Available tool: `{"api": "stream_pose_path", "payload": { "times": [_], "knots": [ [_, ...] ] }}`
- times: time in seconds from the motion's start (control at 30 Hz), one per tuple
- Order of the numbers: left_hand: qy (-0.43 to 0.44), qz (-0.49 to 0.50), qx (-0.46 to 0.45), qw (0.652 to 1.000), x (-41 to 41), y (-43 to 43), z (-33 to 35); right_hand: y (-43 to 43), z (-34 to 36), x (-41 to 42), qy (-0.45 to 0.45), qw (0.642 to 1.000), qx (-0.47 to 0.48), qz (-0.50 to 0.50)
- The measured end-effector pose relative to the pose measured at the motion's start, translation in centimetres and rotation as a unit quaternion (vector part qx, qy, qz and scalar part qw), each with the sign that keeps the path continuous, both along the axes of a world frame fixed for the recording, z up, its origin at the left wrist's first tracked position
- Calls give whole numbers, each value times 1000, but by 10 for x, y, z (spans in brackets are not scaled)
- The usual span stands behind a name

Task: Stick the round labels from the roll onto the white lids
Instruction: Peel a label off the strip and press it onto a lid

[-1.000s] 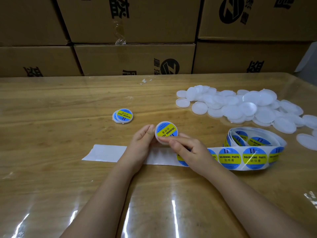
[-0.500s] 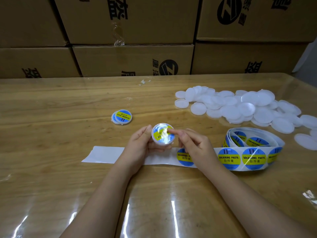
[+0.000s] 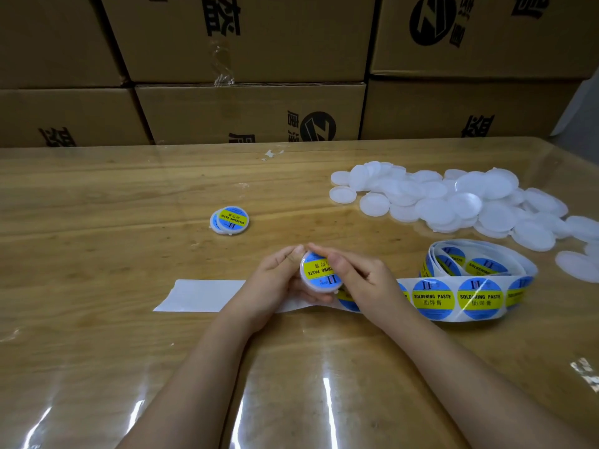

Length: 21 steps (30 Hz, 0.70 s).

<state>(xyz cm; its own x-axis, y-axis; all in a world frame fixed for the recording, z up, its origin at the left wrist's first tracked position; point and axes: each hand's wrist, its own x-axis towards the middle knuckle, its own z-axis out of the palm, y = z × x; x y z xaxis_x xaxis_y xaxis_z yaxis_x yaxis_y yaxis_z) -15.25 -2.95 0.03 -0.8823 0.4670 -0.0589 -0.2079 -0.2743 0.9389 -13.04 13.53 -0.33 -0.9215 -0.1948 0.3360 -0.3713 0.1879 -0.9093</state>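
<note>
At the near middle of the surface (image 3: pixel 97 260): a white lid (image 3: pixel 316 287), a blue-and-yellow label (image 3: pixel 321 270) already on its face, held tilted toward the camera just above the backing strip.
Left hand (image 3: pixel 272 280): fingers curled round the lid's left rim and underside, cradling it.
Right hand (image 3: pixel 366 280): thumb laid across the label's right side, forefinger hooked over the lid's top edge; it grips the lid too and seems to be pressing the label flat.
Roll of labels (image 3: pixel 479 264): loosely coiled at right, its strip (image 3: pixel 453 301) running left beneath the hands and ending in bare backing paper (image 3: pixel 201 296).
Unlabelled lids (image 3: pixel 453 202): a heap at far right, well apart from the hands.
Finished lids (image 3: pixel 229 220): two, overlapping, beyond the hands to the left.
Handling: the lid looks light, thin and stiff, smooth enough to slip; best held by the rim, face left free. A label looks floppy and apt to crease; lift it by an edge.
Backdrop: stacked cardboard boxes (image 3: pixel 249 115).
</note>
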Motion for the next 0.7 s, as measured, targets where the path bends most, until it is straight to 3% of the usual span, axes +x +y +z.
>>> {"api": "stream_pose_path", "payload": {
  "times": [0.3,0.7],
  "knots": [
    [50,124,16,991,-10,-2,-5,3,3,-2,8,997,-27,-77],
    [43,126,37,990,-12,-4,-6,3,0,-1,37,998,24,-51]
  ]
}}
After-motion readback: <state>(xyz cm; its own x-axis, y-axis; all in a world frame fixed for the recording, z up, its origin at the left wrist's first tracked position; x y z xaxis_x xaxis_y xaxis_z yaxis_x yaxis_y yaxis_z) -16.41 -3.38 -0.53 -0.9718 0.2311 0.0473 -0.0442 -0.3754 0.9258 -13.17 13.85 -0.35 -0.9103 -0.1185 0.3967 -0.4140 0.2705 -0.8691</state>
